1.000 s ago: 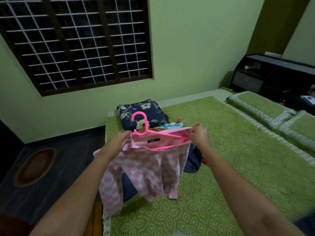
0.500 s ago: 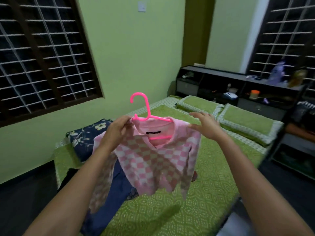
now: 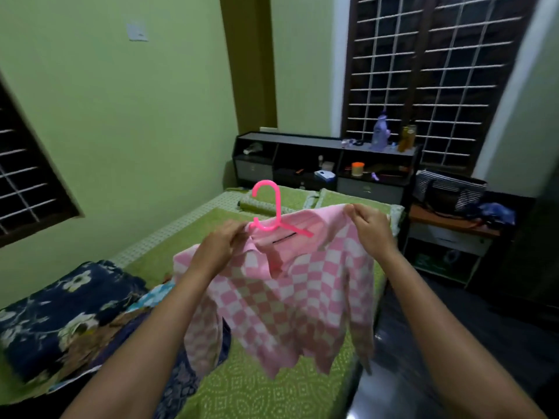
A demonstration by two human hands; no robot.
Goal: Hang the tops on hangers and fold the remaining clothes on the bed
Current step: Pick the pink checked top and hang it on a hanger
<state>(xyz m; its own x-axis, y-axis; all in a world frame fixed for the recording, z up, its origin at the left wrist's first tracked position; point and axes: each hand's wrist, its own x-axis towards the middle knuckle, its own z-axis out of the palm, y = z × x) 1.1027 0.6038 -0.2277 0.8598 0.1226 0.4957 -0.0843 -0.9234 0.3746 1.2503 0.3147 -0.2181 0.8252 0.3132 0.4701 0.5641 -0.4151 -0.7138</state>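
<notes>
Pink checkered top (image 3: 290, 300) on pink hanger (image 3: 269, 207), shoulders pinched by left hand (image 3: 217, 246) and right hand (image 3: 372, 228)

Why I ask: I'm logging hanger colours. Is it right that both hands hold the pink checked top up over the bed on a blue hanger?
Only the colour is wrong. In the head view the hanger is pink, not blue. The rest holds: the left hand and right hand both grip the pink checked top at its shoulders, above the bed.
</notes>
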